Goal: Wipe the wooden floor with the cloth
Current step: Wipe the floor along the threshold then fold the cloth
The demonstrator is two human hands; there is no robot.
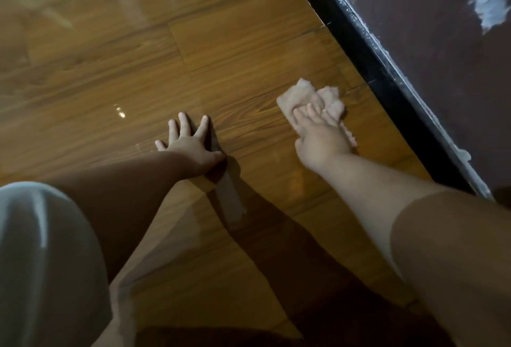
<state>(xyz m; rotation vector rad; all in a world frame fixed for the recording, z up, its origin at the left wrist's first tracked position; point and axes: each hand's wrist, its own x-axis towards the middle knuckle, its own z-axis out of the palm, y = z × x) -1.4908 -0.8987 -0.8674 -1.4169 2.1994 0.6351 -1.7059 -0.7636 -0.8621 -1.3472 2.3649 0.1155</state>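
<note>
- Farthest from the black baseboard [359, 51], in the lower left corner, a bent knee [41, 250] in pale fabric was in view. The person was low over the wooden floor [221, 42].
- A small bright glint [119, 111] lay on the boards, well apart from the baseboard. Whether the floor there was wet or only shiny, I cannot tell.
- The left hand [188, 142] lay flat on the floor, also well apart from the baseboard. Its fingers were spread wide and straight and it held nothing. It seemed to serve as a support.
- Just beside that wrist, on the side away from the baseboard, a pale strip [232, 203] lay on the boards, maybe tape or a mark.
- The right hand [318, 136] was nearer to the baseboard. Its fingers lay rather straight on top of the cloth and pressed it down. As far as could be seen, they were not closed round it.
- The cloth [301, 95], pale pink and crumpled, lay on the floor near the baseboard but not touching it, partly under those fingers.
- Beyond the baseboard was a dark wall [414, 42] with white patches.
- The wiping step seemed to be in hand, close to the wall edge. The next stroke would probably call for steady pressure while the cloth slides along the baseboard, and for keeping the cloth flat so that it does not bunch.
</note>
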